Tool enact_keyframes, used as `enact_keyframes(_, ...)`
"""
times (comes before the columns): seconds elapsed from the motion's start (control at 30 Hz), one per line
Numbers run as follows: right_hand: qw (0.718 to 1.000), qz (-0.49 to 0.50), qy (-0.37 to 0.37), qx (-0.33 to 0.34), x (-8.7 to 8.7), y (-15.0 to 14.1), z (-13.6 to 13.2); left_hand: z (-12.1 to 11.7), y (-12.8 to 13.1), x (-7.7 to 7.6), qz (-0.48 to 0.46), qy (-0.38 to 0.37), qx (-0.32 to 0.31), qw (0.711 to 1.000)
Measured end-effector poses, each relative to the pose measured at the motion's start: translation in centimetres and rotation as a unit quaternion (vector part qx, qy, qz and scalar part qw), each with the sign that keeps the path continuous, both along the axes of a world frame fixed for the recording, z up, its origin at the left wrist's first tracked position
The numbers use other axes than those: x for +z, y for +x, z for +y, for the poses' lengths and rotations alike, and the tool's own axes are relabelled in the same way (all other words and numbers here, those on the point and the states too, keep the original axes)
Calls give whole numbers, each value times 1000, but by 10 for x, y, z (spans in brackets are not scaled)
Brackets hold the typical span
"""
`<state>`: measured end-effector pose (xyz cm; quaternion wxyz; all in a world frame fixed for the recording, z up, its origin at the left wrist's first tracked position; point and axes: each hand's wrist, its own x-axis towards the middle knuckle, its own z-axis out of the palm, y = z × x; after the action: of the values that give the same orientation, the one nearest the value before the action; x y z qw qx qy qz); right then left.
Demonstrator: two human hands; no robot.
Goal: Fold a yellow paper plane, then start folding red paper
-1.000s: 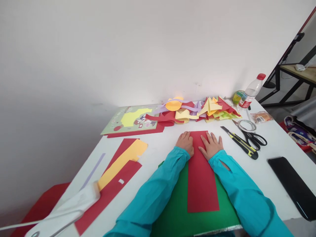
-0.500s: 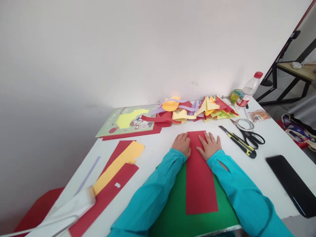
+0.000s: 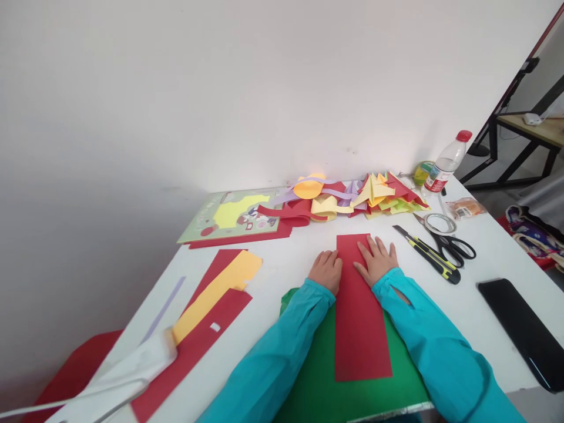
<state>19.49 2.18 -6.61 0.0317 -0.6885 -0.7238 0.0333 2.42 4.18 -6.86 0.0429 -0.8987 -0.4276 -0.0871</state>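
A long strip of red paper runs away from me, its near half over a green sheet and its far half over the white table. On the strip's far right part my right hand lies flat and open, fingers spread. My left hand is closed at the strip's left edge, fingers curled and knuckles up. Its fingertips are partly hidden, so whether the paper's edge is between them I cannot tell. Both sleeves are turquoise.
To the right lie a utility knife, scissors, a tape roll and a black phone. A bottle and paper crafts stand by the wall. At left are yellow and red strips beneath a white glue gun.
My left hand has slid slightly towards me along the strip's edge, its fingers more curled. The right hand stays on the paper. The view has shifted slightly.
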Motion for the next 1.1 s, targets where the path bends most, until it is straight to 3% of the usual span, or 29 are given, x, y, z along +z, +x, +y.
enact_keyframes(0.7,1000,-11,-4,3,1,1,0,-60,-8,-11,-14,109,-18,994)
enact_keyframes(1.1,1000,-21,5,9,-4,3,0,-73,-8,-12,-25,165,-22,986)
